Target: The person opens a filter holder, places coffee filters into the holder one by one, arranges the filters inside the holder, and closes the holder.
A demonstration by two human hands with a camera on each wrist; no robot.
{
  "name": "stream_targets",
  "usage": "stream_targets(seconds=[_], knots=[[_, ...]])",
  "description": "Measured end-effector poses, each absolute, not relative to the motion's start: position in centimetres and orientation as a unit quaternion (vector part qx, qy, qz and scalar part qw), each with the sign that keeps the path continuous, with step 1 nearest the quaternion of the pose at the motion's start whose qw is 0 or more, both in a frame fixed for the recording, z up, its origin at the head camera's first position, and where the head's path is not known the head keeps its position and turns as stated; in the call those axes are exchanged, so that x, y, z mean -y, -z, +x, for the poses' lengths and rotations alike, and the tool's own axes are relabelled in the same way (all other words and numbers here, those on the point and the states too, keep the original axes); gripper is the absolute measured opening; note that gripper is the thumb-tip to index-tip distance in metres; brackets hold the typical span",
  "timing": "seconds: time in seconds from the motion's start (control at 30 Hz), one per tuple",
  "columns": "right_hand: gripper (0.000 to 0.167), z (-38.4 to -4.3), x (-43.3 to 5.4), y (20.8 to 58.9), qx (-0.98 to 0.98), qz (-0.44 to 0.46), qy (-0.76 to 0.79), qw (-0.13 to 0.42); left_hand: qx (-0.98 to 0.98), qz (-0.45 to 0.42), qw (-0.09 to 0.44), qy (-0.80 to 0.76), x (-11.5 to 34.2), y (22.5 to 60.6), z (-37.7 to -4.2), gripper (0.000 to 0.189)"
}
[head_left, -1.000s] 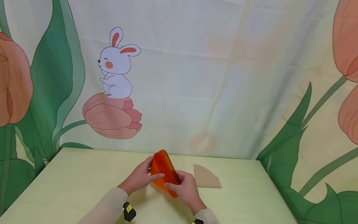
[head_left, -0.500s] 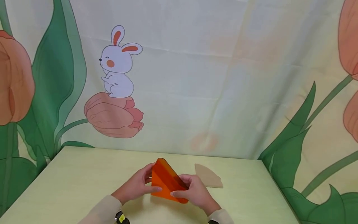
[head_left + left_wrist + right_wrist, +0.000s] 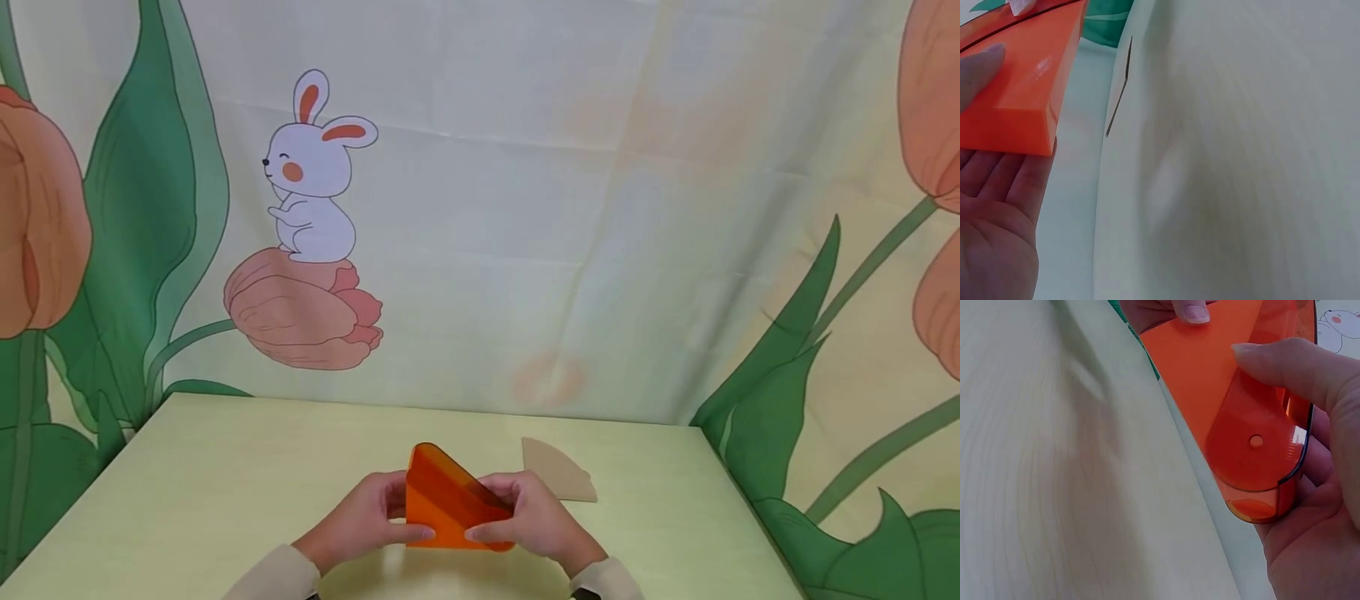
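Note:
Between both hands, above the table, is an orange, roughly triangular plastic case (image 3: 442, 521) with a see-through darker orange cover along its slanting side. My left hand (image 3: 360, 518) holds its left side, thumb on the near face and fingers behind. At the lower right corner my right hand (image 3: 536, 521) grips it, thumb on the near face. In the right wrist view the case (image 3: 1194, 375) shows a rounded corner with a small round pin. The left wrist view shows a plain thick edge of the case (image 3: 1007, 125) above my left palm.
A flat tan quarter-circle piece (image 3: 555, 471) lies behind my right hand on the pale wooden table (image 3: 247, 467). At the table's back edge hangs a cloth (image 3: 480, 208) printed with tulips and a rabbit.
The case has come down and turned from a steep tilt until its lower edge is nearly level. Both hands moved lower with it, keeping hold. The tan piece stayed put.

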State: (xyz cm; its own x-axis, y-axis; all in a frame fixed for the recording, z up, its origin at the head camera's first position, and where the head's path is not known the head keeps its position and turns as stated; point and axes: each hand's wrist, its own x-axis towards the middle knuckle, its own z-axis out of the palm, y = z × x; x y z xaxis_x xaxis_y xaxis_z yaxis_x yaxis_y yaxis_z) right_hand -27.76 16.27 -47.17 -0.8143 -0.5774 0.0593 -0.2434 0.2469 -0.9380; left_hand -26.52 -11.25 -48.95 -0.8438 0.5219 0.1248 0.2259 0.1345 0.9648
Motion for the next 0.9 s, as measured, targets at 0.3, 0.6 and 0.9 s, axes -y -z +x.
stream_targets(seconds=[0.3,0.6,0.9], knots=[[0.043,-27.5,-16.3,47.1,-0.769,-0.266,0.557,0.167,-0.746,0.263,0.094,-0.605,11.0,49.0,-25.5,0.043],[0.044,-27.2,-16.1,47.3,-0.771,-0.266,0.552,0.170,-0.749,0.267,0.083,-0.600,11.1,49.2,-25.3,0.040],[0.045,-27.4,-15.8,47.5,-0.787,-0.274,0.532,0.152,-0.756,0.251,0.086,-0.599,11.3,49.6,-25.6,0.043]])
